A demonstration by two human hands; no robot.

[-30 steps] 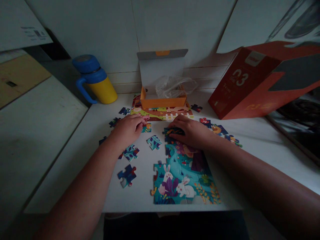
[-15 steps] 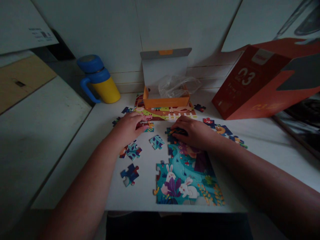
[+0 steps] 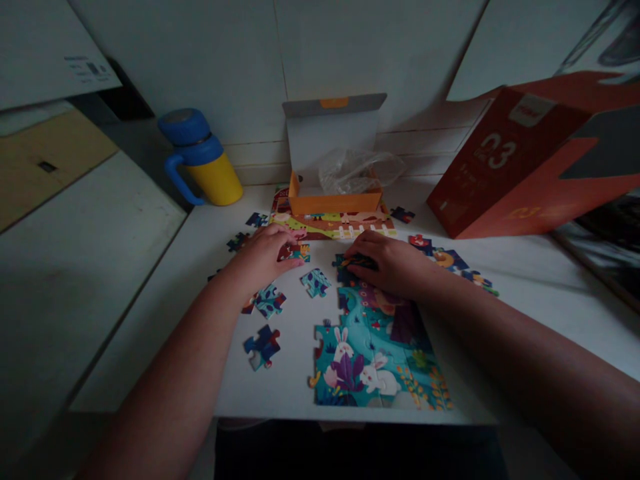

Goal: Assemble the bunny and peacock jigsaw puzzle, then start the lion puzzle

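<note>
A partly joined jigsaw puzzle [image 3: 373,347], with white rabbits and a teal stream, lies near the table's front edge. At its upper end my right hand [image 3: 385,260] is closed, with curled fingers and thumb on a dark puzzle piece [image 3: 345,270] that they partly cover. My left hand [image 3: 265,257] reaches over a reddish-brown piece with orange leaves [image 3: 303,252], thumb and fingers apart around it. Between the hands lies a loose teal piece [image 3: 315,283]. Beside my left forearm are another teal piece [image 3: 270,301] and a dark blue one [image 3: 263,347].
An open orange box [image 3: 336,203] with a clear plastic bag [image 3: 345,170] stands on a colourful printed sheet [image 3: 325,229]. A yellow and blue flask [image 3: 215,177] is at back left, a large red box [image 3: 500,160] at right. More loose pieces [image 3: 447,259] lie beyond my right forearm.
My left thumb has moved slightly away from the fingers, showing more of the reddish-brown piece. My right hand stays on the puzzle's upper end. The whole view has shifted a little.
</note>
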